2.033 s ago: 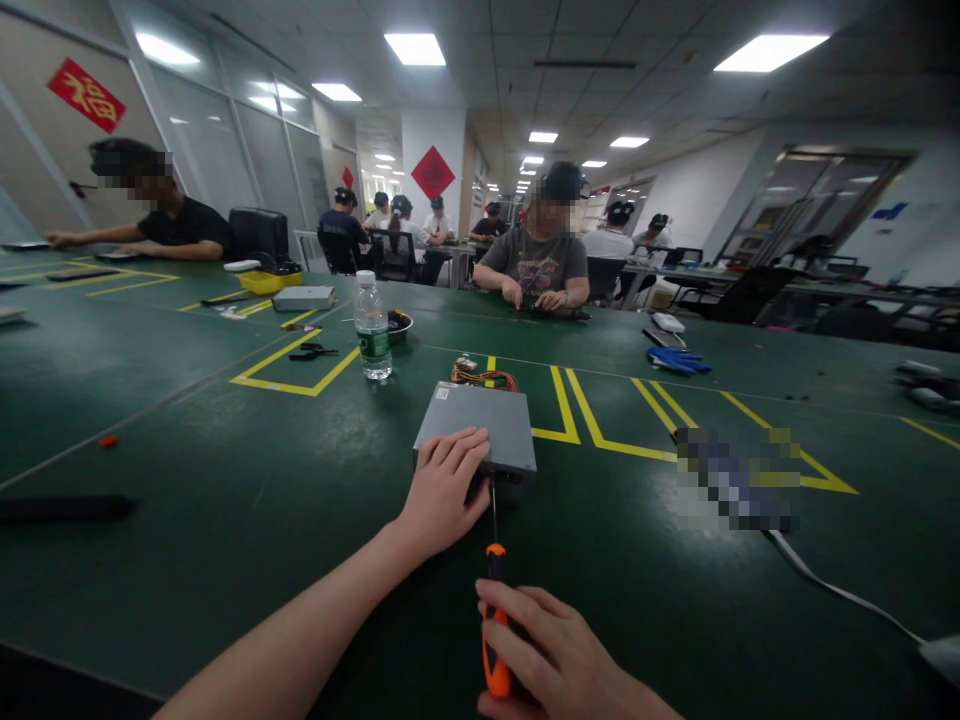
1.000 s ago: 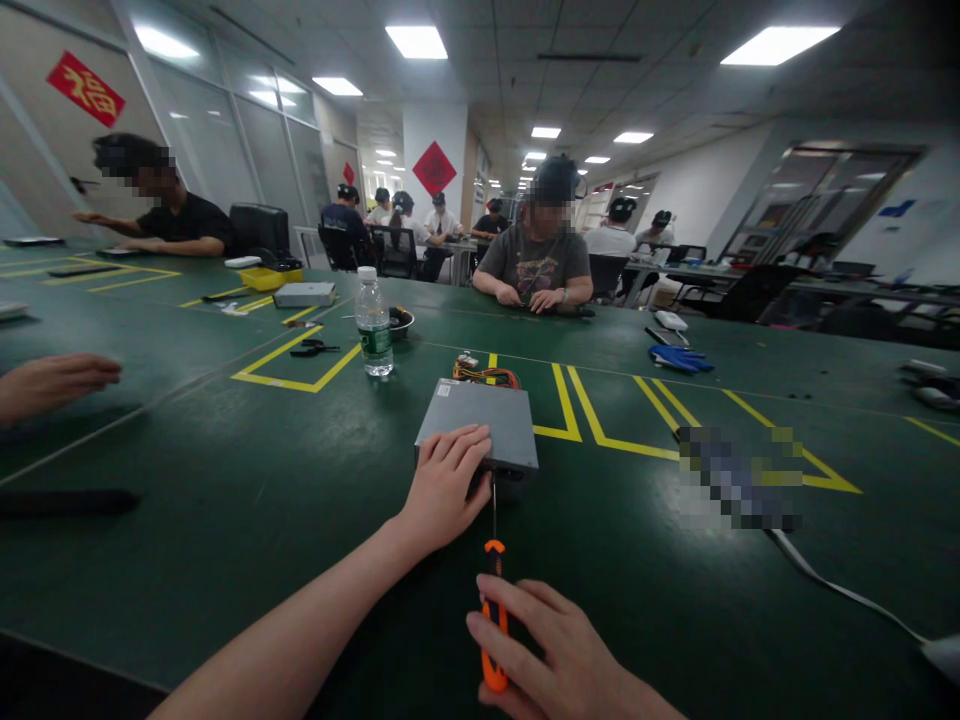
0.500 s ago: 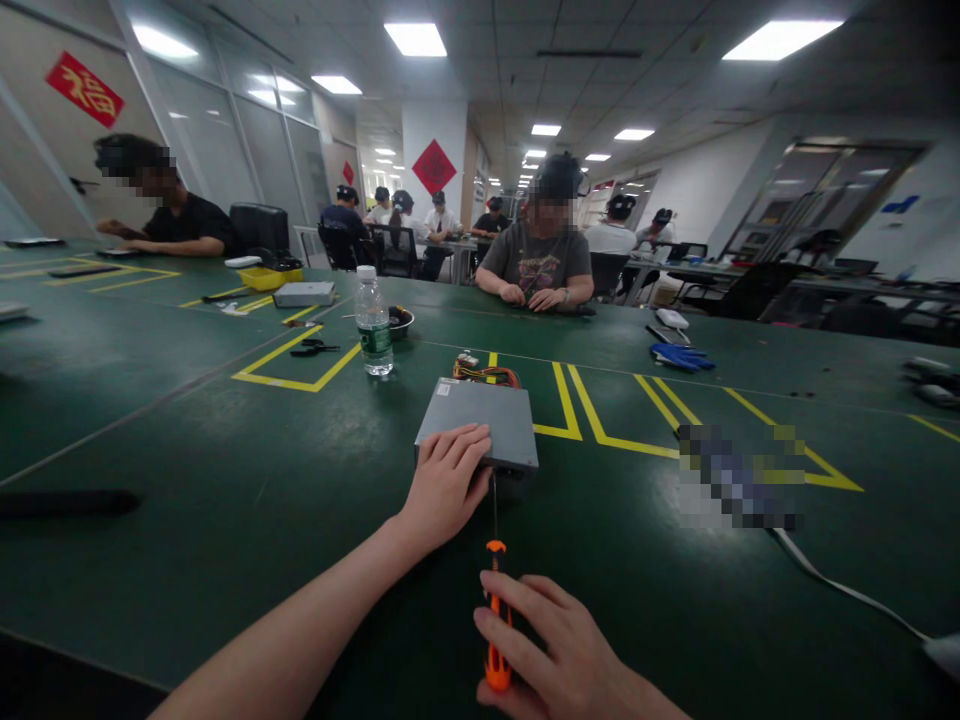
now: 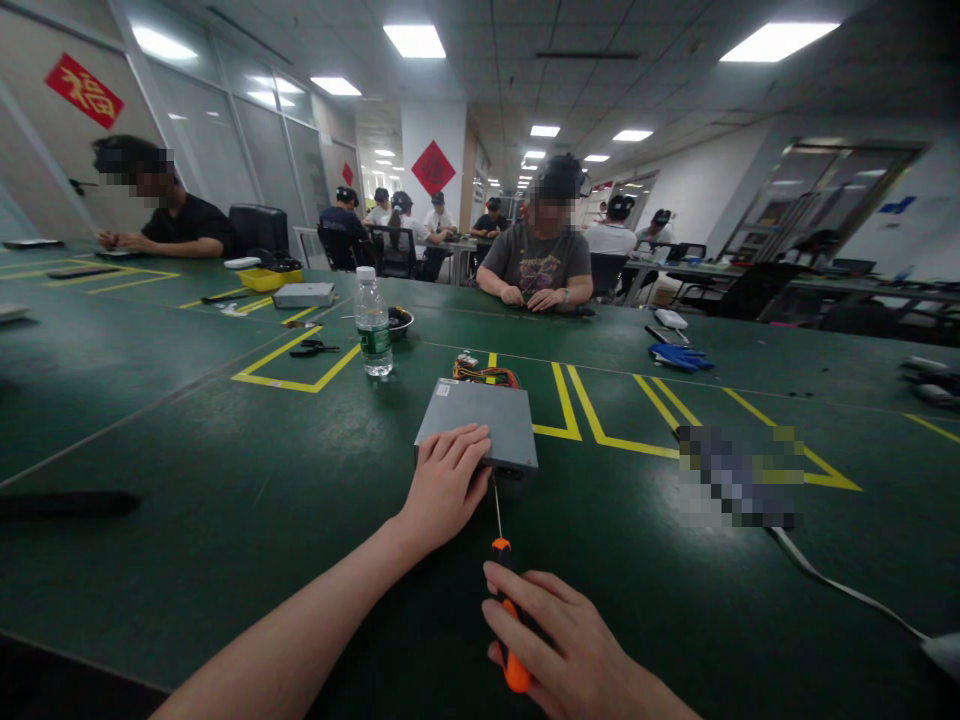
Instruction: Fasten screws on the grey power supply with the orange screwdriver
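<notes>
A grey metal computer power supply [image 4: 487, 410] lies on the green table in front of me, its bundle of coloured wires [image 4: 486, 371] at the far side. My left hand [image 4: 448, 480] grips its near left part, fingers over the top and thumb at the near face. In my right hand [image 4: 551, 630] is an orange and black screwdriver [image 4: 501, 553], held by the handle between fingers and thumb. Its thin shaft points at the near face of the power supply, close to my left thumb. Where exactly the tip sits cannot be made out.
A water bottle [image 4: 373, 325] stands beyond the power supply to the left, with a round bowl [image 4: 403, 320] behind it. Blue gloves [image 4: 679, 357] and a blurred-out object with a pale cable [image 4: 840, 590] lie on the right. A person [image 4: 536, 245] sits opposite.
The screwdriver's handle has turned and leans slightly more to the right, with my right hand shifting along. My left hand and the power supply stay in place.
</notes>
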Demonstrator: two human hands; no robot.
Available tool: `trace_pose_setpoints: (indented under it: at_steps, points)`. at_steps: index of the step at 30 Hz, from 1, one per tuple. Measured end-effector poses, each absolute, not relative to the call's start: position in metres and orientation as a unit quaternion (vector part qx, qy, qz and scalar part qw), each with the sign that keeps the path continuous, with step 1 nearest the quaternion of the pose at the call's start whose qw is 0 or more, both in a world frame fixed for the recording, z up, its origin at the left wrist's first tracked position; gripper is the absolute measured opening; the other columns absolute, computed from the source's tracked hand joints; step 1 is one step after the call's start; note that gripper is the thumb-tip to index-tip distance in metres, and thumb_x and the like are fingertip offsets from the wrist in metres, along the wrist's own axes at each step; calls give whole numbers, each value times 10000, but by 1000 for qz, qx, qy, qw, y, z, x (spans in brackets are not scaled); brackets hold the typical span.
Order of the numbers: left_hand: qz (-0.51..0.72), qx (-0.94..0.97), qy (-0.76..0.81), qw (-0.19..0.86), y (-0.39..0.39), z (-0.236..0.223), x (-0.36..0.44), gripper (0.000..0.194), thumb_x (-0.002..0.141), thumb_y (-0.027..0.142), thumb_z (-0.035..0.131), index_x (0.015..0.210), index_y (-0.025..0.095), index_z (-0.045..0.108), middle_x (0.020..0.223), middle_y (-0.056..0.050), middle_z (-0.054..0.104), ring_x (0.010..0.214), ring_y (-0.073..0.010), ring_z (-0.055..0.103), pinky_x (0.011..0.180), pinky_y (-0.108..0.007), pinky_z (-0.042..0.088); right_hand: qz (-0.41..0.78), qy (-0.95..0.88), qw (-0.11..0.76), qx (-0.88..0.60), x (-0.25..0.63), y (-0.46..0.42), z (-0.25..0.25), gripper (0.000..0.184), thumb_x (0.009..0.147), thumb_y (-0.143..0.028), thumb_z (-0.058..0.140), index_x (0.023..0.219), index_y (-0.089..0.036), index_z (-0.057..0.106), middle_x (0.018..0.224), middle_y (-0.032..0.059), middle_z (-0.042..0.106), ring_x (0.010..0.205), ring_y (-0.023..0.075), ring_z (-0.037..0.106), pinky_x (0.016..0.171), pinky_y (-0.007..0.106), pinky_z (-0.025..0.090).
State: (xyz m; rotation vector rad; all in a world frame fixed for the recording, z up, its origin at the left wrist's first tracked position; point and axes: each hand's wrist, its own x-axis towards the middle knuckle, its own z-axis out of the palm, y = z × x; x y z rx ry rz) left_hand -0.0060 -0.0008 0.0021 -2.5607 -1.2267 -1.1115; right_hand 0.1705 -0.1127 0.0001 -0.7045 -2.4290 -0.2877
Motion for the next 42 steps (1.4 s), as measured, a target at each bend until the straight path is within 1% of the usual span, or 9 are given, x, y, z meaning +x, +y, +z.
trace_pose_setpoints:
  at_steps: [7,13,20,28,31,33,35,39,42]
  points:
    - [-365,-839,-400,54,-1,2,-6,259,863,220,473,1119,210,513,1253,-40,551,1180,-201,458,952,-387,321,-144,-896,347,-237,181,-115,-2,129,841,-137,516,923,-145,616,949,118,677,785,133,641,779,272,492]
    - [-357,-840,-405,50,0,2,-7,258,872,232,461,1126,214,501,1267,-34,540,1193,-203,445,961,-389,302,-176,-875,374,-253,186,-116,0,140,793,-88,505,872,-150,602,878,89,673,705,124,628,731,276,493]
    - [-353,-843,-404,45,-1,3,-7,261,870,231,462,1127,211,503,1266,-42,540,1194,-208,445,960,-396,309,-175,-872,375,-262,187,-113,-3,148,784,-83,507,883,-140,602,899,103,663,814,141,623,777,282,476]
    - [-351,-842,-407,43,-2,4,-6,265,865,225,472,1128,214,509,1265,-42,541,1194,-209,448,961,-400,318,-176,-871,369,-271,186,-113,3,153,811,-102,470,894,-146,590,886,110,665,853,154,620,769,288,481]
    - [-355,-841,-406,45,-1,3,-7,263,864,224,475,1124,211,512,1263,-42,541,1191,-205,449,962,-396,316,-163,-884,344,-272,188,-114,8,180,858,-223,449,941,-142,586,920,122,667,890,173,618,794,297,478]
    - [-357,-840,-407,44,-1,3,-7,260,864,222,476,1121,210,514,1261,-42,543,1189,-203,451,962,-393,315,-150,-901,313,-262,188,-114,11,297,898,-348,398,987,-134,584,955,137,665,892,185,620,796,304,477]
    - [-358,-840,-405,44,-1,3,-6,259,864,223,476,1119,210,513,1259,-39,545,1188,-201,450,963,-389,312,-146,-910,289,-257,188,-114,12,375,916,-417,357,1007,-136,588,963,137,667,838,181,631,775,302,482]
    - [-360,-842,-398,49,0,3,-7,252,866,221,468,1113,209,513,1260,-38,546,1186,-200,452,959,-386,309,-148,-912,276,-265,181,-114,11,336,919,-386,369,987,-141,590,943,124,676,738,172,631,729,306,489]
    - [-365,-841,-397,52,0,2,-7,245,864,222,472,1105,211,519,1253,-39,551,1181,-200,458,951,-386,316,-150,-916,258,-268,178,-115,14,217,890,-305,420,917,-164,583,954,113,673,714,171,621,687,299,489]
